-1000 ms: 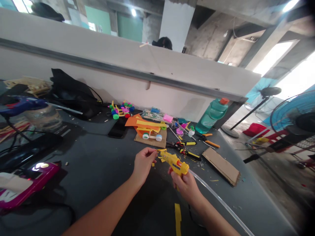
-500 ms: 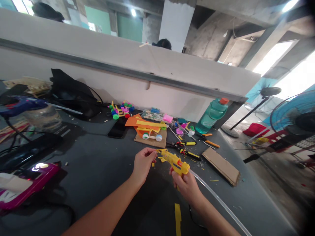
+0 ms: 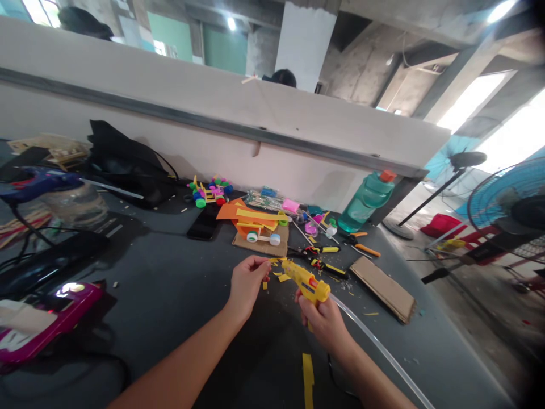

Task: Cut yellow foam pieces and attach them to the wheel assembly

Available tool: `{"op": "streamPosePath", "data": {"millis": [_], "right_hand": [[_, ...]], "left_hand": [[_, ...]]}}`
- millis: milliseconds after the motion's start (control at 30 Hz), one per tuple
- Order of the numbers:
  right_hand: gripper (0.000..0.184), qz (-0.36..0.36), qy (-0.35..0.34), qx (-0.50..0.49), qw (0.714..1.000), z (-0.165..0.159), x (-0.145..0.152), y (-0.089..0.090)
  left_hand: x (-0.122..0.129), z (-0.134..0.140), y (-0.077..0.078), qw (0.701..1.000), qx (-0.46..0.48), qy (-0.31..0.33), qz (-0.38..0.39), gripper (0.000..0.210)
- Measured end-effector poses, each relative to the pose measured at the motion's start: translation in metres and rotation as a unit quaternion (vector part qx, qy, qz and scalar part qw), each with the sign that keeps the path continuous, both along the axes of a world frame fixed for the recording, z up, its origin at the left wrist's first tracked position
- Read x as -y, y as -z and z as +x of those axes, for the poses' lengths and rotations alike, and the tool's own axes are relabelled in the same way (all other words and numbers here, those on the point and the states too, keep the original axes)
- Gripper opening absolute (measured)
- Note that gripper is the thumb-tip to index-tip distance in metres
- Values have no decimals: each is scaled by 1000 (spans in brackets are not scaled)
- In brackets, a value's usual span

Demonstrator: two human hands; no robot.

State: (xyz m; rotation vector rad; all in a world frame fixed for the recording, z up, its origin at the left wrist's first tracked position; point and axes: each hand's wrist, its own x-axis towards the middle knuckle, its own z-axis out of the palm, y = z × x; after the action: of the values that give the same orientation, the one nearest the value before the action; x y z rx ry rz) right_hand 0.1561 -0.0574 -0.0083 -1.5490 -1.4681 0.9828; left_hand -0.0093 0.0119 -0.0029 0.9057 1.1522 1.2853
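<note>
My right hand (image 3: 321, 318) is wrapped round the handle of a yellow hot glue gun (image 3: 304, 279); a long clear glue stick (image 3: 383, 355) trails from its back. Pinched in the fingertips of my left hand (image 3: 247, 284) is a small yellow strip (image 3: 277, 260), partly hidden by the fingers. The gun's nozzle points left, just beside the strip; whether they touch I cannot tell. Behind the hands, a small car with bottle-cap wheels (image 3: 263, 234) stands on a cardboard piece (image 3: 242, 244). Yellow scraps (image 3: 284, 278) lie under the nozzle.
Black-and-yellow pliers (image 3: 330, 267), orange-handled pliers (image 3: 366, 247) and a cardboard slab (image 3: 383, 289) lie to the right. A green bottle (image 3: 366, 201) stands at the back. To the left are a blue glue gun (image 3: 38, 182) and a magenta device (image 3: 80, 312). A yellow strip (image 3: 307, 378) lies in front.
The glue gun in my right hand has shifted slightly right, its nozzle a little farther from the fingers of my left hand. My left hand has hardly moved.
</note>
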Motion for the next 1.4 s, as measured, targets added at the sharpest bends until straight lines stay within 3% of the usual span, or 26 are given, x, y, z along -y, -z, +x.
{"op": "streamPosePath", "data": {"millis": [433,1067,1400], "right_hand": [[30,-19,1,13,1000,7,-1,5],[26,13,-29,35,999,-2,2,4],[22,13,-11,36,999,-3,2,1]], "left_hand": [[-1,-1,1,1000,3,-8,-5,18],[2,0,-3,999,-40,8,20,15],[1,0,-1,999,-46,5,27,15]]}}
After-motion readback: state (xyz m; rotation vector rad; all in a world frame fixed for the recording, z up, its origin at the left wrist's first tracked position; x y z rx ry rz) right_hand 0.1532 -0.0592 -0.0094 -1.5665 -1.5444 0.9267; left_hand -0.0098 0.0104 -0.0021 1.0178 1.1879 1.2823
